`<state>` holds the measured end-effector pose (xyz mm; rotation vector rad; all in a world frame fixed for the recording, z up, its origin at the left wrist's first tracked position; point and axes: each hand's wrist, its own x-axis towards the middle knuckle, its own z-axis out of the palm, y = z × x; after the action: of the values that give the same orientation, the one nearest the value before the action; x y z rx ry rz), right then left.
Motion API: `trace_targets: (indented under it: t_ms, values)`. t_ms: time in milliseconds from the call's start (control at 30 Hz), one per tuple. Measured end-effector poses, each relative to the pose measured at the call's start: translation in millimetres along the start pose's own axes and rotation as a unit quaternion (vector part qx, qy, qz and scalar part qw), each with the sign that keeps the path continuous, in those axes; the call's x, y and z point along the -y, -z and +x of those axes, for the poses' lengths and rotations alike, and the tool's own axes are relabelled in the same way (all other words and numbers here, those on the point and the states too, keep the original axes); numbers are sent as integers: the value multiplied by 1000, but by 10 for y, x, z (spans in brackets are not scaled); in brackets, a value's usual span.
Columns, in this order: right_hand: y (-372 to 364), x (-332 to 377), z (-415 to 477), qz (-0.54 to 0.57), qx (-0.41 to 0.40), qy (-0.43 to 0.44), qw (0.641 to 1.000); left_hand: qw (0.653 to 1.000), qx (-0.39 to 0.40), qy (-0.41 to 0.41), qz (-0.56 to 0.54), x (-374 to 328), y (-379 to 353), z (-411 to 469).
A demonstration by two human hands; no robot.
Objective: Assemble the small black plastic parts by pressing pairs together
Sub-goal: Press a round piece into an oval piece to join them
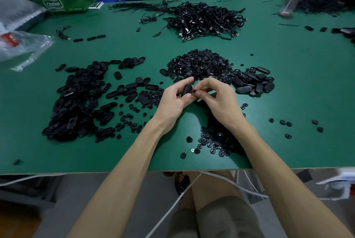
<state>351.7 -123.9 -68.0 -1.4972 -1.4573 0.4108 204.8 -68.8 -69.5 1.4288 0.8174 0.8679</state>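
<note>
Both hands meet above the green table (288,88): the left hand (172,102) grips an oval black shell (187,89) while the right hand (216,98) pinches a small black piece (194,91) against its end. A heap of small round parts (199,65) lies just behind them, loose oval shells (76,103) sprawl to the left, and a tangle of black cables (205,18) sits further back
</note>
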Motion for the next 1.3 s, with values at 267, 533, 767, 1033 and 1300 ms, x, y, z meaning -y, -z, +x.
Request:
trace_targets:
  t_ms: [267,533,767,1033,1300]
  values:
    - [-4,3,-4,-4,-22,6,1000,999,-31,-16,21,19,-32,-18]
    - [-17,-32,12,-11,-33,-2,999,999,-17,-31,35,-5,-62,-20]
    - [-20,-24,-1,-2,-46,-1,999,999,-32,-17,30,38,-49,3]
    - [-24,-21,-15,-11,-32,-4,999,998,-38,-22,52,51,-52,17]
    - [-19,-16,-7,-6,-51,-5,999,998,-32,-27,38,58,-44,16]
